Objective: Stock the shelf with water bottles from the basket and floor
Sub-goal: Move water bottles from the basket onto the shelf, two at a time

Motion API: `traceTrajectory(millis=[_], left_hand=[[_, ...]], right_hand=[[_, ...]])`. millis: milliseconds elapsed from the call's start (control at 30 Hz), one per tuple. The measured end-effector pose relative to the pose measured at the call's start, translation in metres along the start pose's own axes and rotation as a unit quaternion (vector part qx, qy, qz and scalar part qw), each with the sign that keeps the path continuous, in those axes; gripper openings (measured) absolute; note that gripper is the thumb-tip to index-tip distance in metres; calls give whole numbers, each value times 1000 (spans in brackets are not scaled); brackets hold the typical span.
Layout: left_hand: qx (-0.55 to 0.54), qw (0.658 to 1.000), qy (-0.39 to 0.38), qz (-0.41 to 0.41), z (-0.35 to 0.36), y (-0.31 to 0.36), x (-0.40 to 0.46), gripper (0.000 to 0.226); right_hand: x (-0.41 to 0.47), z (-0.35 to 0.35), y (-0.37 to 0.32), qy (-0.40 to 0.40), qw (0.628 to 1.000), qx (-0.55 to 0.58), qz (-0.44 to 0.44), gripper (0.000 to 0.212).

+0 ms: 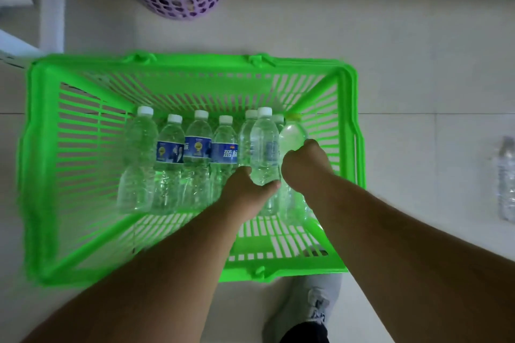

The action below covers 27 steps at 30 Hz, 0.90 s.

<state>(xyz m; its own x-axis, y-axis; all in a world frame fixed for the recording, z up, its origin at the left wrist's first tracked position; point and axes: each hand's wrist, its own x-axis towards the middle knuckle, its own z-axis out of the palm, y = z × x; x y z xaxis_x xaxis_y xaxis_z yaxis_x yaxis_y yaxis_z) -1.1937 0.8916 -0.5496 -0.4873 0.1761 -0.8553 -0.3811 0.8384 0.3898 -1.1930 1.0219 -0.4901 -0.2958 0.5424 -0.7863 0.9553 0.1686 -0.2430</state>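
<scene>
Inside the green basket (50, 175), the left hand (245, 192) held a clear bottle (264, 147) in its grip; the right hand (305, 167) gripped the yellow-capped bottle (292, 133) beside it

Both arms reach down — left hand (249, 185) and right hand (305, 166) each gripping.

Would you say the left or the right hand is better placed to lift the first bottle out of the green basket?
Left, probably: the left hand already grips a raised bottle, while the right hand holds a yellow-capped bottle low against the basket wall.
</scene>
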Motion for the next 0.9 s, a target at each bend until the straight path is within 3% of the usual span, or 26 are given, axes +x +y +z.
traceTrajectory(millis=[133, 367, 567, 700, 900], left_hand=[[18, 1000, 5, -1, 6, -3, 19, 90], [49, 998, -22, -30, -18, -30, 8, 86], [25, 999, -8, -41, -31, -39, 11, 95], [6, 1000, 4, -28, -27, -45, 13, 106], [-49, 998, 10, -39, -40, -46, -4, 81]], right_hand=[[3, 20, 3, 55, 998, -26, -1, 45], [11, 33, -2, 90, 991, -94, -16, 40], [40, 51, -5, 11, 999, -50, 11, 61], [50, 49, 4, -1, 999, 46, 6, 58], [34, 43, 10, -2, 998, 30, -55, 59]])
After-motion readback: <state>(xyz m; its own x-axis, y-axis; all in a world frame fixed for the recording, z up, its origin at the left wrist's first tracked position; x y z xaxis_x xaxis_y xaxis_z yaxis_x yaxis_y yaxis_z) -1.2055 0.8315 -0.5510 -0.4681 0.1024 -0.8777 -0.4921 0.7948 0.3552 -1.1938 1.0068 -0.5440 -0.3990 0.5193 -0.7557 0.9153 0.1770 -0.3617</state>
